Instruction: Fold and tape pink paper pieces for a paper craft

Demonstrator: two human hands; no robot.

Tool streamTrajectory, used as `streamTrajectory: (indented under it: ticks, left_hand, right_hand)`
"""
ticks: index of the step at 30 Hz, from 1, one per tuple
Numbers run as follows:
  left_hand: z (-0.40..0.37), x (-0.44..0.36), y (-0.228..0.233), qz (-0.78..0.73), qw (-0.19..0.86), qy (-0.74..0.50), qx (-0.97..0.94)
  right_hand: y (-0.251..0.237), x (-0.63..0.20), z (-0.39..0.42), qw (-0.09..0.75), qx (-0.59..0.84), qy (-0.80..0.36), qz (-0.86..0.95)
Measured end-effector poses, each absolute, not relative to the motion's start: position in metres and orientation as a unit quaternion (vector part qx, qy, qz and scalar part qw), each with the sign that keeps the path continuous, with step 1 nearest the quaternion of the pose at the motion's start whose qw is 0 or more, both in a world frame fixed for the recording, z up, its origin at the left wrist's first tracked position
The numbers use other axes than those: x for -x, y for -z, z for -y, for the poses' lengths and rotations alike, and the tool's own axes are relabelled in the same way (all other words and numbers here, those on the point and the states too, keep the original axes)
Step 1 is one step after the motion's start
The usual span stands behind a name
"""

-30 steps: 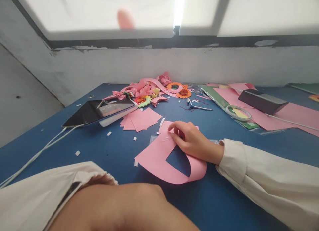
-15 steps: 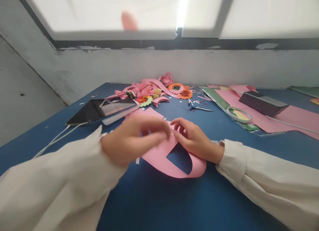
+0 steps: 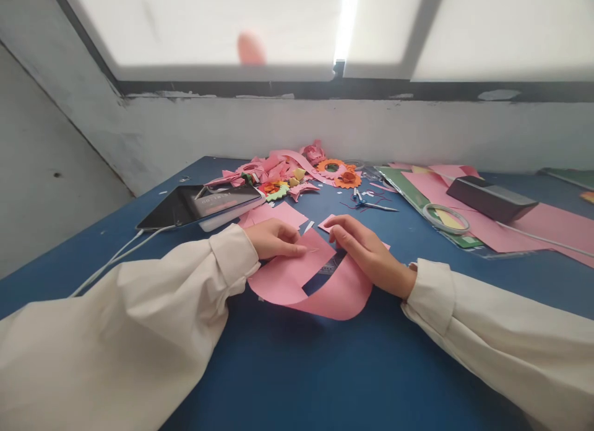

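Note:
A strip of pink paper (image 3: 341, 295) curves in a loop above the blue table, its lower bend towards me. My left hand (image 3: 276, 239) pinches one end between thumb and fingers. At the other side, my right hand (image 3: 364, 248) is closed on the opposite end, thumb near the fingertips. The two ends stand apart, with a dark gap between them. Through the gap a ruler-like strip with markings (image 3: 328, 269) shows on the table. Behind my left hand lies another piece of pink paper (image 3: 292, 215).
A tablet (image 3: 185, 208) with white cables lies at the left. Pink scraps and paper flowers (image 3: 273, 168) are heaped at the back. Scissors (image 3: 371, 205) lie right of them. Further right are a tape roll (image 3: 445, 218), pink sheets (image 3: 557, 226) and a dark box-shaped device (image 3: 492, 197).
My left hand has come down to the paper and now grips one end. The loop's ends have drawn apart, and my right hand has shifted slightly right.

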State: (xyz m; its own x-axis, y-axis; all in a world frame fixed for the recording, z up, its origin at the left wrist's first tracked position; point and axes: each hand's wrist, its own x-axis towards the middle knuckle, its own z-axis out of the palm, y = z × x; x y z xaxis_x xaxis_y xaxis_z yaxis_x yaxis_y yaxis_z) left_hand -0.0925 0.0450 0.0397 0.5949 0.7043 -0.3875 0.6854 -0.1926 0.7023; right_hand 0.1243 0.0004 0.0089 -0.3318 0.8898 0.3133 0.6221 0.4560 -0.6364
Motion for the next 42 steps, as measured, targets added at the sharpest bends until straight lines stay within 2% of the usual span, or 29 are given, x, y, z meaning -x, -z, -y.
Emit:
streamTrajectory:
  ticks: [6, 10, 16, 29, 42]
  left_hand:
    - [-0.041, 0.084, -0.043, -0.495, 0.421, 0.02, -0.76]
    - [-0.038, 0.08, -0.045, -0.516, 0.399, 0.032, -0.757]
    - [-0.036, 0.08, -0.044, -0.509, 0.381, 0.029, -0.771]
    - [-0.036, 0.081, -0.038, -0.503, 0.381, 0.026, -0.776]
    - [-0.035, 0.084, -0.039, -0.479, 0.388, 0.015, -0.787]
  right_hand:
    - [0.007, -0.133, -0.017, 0.243, 0.597, -0.101, 0.758]
    - [0.005, -0.135, -0.02, 0.181, 0.616, -0.088, 0.761]
    - [-0.005, -0.142, -0.027, 0.139, 0.638, -0.088, 0.752]
    - [-0.028, -0.165, -0.037, 0.038, 0.615, -0.176, 0.768]
    - [-0.041, -0.152, -0.014, -0.046, 0.611, -0.063, 0.788]
